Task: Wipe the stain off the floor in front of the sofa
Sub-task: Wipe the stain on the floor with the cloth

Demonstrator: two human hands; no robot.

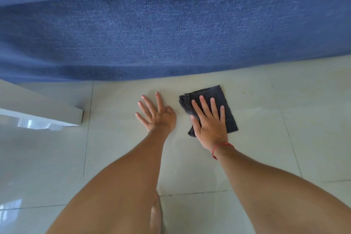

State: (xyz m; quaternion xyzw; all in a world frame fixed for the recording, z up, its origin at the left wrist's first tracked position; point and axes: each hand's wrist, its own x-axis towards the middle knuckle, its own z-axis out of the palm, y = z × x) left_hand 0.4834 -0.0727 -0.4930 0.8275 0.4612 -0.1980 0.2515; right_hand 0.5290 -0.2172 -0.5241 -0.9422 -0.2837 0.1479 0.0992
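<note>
A folded dark grey cloth (227,100) lies on the pale tiled floor (284,138) just in front of the blue sofa (171,34). My right hand (209,121) presses flat on the cloth with its fingers spread and its thumb at the cloth's left edge; a red string circles that wrist. My left hand (156,114) rests palm-down on the bare tile a little to the left of the cloth, fingers spread, holding nothing. A few faint yellowish specks (243,92) show on the tile to the right of the cloth.
The sofa's front runs across the whole upper view, its base meeting the floor close beyond my fingertips. The corner of a glossy white table (57,112) juts in from the left. Part of my leg (155,214) shows at the bottom between my forearms.
</note>
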